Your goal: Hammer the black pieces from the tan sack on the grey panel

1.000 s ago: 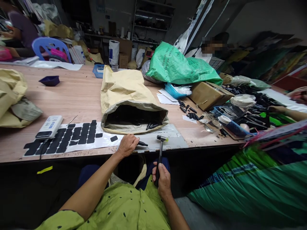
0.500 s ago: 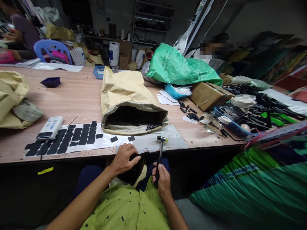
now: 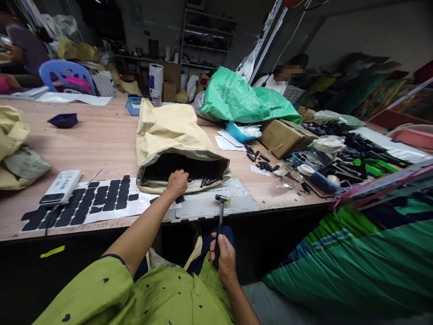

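Observation:
My left hand (image 3: 177, 183) reaches into the mouth of a yellow woven sack (image 3: 169, 126) lying on the table. Its fingers are curled down among dark parts; whatever they grip is hidden. Several slim black parts (image 3: 211, 180) show at the right of the opening. My right hand (image 3: 226, 258) is wrapped round the black handle of a small hammer (image 3: 221, 211), head up, with one black and one yellow face. The head is over the front edge of a grey board (image 3: 238, 196). A black rounded-square piece (image 3: 179, 199) lies just below my left wrist.
Left on the table (image 3: 104, 131) are a white sheet (image 3: 115, 214) of black rounded squares and a white device (image 3: 61, 187). To the right are loose black parts (image 3: 259, 158), a cardboard box (image 3: 284, 137) and a blue basket (image 3: 314, 174). A green sack (image 3: 355, 266) bulges beside the table.
My left hand held a slim black part over the board, lowered below the table edge with it gone from view, then moved forward into the sack. My right hand keeps the hammer.

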A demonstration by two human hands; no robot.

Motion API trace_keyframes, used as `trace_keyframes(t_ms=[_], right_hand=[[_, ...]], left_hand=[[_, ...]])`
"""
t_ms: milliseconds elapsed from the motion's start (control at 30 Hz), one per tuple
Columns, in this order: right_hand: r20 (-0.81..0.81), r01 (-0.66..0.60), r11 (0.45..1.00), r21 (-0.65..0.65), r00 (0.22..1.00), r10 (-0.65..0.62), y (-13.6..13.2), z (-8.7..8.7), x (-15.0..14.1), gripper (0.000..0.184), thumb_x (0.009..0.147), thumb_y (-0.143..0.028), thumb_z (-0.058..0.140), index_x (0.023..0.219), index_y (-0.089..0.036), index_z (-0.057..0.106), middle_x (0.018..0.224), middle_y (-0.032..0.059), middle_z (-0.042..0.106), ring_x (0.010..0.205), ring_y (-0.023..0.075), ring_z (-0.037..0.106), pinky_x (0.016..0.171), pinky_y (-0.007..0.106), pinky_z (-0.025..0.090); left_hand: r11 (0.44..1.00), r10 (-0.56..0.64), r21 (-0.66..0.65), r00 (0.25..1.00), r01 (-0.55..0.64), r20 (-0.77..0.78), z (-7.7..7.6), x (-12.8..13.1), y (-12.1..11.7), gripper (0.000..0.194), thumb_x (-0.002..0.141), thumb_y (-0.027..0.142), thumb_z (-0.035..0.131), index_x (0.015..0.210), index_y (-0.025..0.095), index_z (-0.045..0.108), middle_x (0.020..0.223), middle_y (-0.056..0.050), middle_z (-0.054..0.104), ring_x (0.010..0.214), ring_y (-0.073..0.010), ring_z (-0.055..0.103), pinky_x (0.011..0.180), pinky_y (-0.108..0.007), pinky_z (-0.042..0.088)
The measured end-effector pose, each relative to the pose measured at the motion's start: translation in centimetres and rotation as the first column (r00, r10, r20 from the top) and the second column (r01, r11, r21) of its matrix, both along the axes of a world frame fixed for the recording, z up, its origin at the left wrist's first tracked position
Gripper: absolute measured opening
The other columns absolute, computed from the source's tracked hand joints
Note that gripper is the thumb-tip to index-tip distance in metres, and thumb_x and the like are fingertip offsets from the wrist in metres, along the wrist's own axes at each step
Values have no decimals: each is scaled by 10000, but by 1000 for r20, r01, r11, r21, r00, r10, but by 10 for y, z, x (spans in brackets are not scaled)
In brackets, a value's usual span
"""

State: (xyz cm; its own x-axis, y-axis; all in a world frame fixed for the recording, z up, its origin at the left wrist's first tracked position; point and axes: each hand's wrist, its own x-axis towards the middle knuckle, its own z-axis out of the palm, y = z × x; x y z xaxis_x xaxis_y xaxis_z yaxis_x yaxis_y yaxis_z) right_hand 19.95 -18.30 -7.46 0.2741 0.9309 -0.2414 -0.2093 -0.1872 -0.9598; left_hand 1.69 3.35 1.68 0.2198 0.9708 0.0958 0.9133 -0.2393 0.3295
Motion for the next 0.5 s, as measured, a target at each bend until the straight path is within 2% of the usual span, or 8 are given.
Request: trace_keyframes(t_ms=[133,300,433,500], right_hand=[[4,-4,1000,-2,1000,4,0,-2,1,473,839,-651,536,913,-187,588,552,-58,525,357,72,414,337,194,326],[-2,-1,1000,-3,1000,1,0,-3,0,478,831,-654,544,913,-185,590,555,-60,531,354,66,416,338,190,333],[11,1,1000,-3,1000,0,1,-2,-2,493,828,-664,539,906,-179,587,556,-56,534,351,67,414,336,193,330],[19,3,1000,-7,1000,-3,1,-1,-2,493,829,-665,538,903,-180,586,555,-56,533,351,67,413,336,193,327]], left_hand=[[999,37,0,998,-37,-43,5,-2,-2,104,828,194,616,921,206,663,1008,-99,582,1050,-280,493,845,-380,387],[991,-89,100,996,88,-4,14,-7,-35,130,865,267,605,977,215,645,977,-80,613,964,-259,489,807,-374,365],[977,-207,68,976,203,68,4,-8,-69,131,830,279,658,947,221,647,927,-51,629,928,-237,507,806,-363,365],[978,-206,69,971,199,118,-6,-9,-79,145,818,276,668,948,215,654,940,-54,618,936,-235,510,811,-360,375]])
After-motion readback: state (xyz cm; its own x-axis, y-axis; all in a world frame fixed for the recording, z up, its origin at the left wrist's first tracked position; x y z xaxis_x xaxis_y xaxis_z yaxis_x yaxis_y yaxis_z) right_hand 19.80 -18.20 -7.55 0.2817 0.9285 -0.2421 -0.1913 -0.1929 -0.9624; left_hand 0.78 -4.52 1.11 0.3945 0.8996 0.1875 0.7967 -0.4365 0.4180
